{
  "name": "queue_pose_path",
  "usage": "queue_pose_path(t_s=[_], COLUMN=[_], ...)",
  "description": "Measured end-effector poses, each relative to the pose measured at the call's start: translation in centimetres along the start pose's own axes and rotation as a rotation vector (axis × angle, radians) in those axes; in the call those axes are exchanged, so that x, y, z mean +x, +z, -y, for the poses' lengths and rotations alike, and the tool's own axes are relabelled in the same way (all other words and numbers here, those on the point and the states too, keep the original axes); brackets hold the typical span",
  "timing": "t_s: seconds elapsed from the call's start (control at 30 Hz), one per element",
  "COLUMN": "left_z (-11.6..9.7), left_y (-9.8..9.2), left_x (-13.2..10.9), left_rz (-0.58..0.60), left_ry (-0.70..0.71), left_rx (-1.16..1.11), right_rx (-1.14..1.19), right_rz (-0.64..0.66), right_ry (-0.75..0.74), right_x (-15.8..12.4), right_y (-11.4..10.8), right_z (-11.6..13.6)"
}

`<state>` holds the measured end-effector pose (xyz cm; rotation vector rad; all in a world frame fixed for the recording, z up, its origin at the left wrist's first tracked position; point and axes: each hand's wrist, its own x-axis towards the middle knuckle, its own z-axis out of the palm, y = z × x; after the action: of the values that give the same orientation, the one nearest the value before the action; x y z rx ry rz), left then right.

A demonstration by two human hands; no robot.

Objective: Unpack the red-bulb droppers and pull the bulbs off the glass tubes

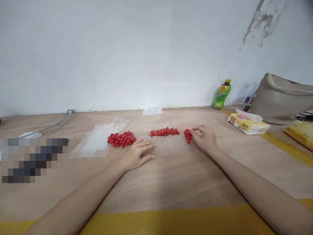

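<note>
My left hand lies with its fingers stretched over the left end of a row of clear glass dropper tubes. Beside its fingertips, to the left, is a heap of red rubber bulbs. Behind the row, several droppers with red bulbs fitted lie side by side, their thin tubes pointing to the wall. At the row's right end my right hand has thumb and forefinger closed at the edge of a small group of red rubber bulbs, apparently pinching one.
Clear plastic bags lie left of the heap, with a small white packet by the wall. To the right stand a green drink bottle, a tissue pack and a beige bag. A grey cable runs at back left.
</note>
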<state>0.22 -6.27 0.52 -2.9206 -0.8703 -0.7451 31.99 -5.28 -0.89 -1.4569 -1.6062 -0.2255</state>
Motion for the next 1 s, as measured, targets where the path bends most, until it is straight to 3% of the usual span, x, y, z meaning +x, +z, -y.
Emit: queue_pose_path(t_s=[0.27, 0.43, 0.6, 0.83, 1.0], left_z=[0.0, 0.0, -0.1, 0.0, 0.1], left_y=[0.4, 0.5, 0.5, 0.7, 0.6], left_x=[0.0, -0.1, -0.2, -0.2, -0.5], left_rz=[-0.050, -0.092, -0.143, -0.183, -0.253], left_ry=[-0.057, -0.021, -0.008, 0.010, 0.004], left_rx=[0.016, 0.025, 0.015, 0.016, 0.072], right_rx=[-0.043, -0.106, -0.139, -0.076, 0.081], right_rz=[0.317, 0.351, 0.380, 0.233, 0.061], right_ry=[-0.116, -0.169, -0.206, -0.249, -0.199], right_x=[0.7, 2.0, 2.5, 2.1, 1.2], right_y=[1.3, 3.8, 5.4, 6.2, 4.2], right_z=[5.7, 7.7, 8.2, 8.7, 8.3])
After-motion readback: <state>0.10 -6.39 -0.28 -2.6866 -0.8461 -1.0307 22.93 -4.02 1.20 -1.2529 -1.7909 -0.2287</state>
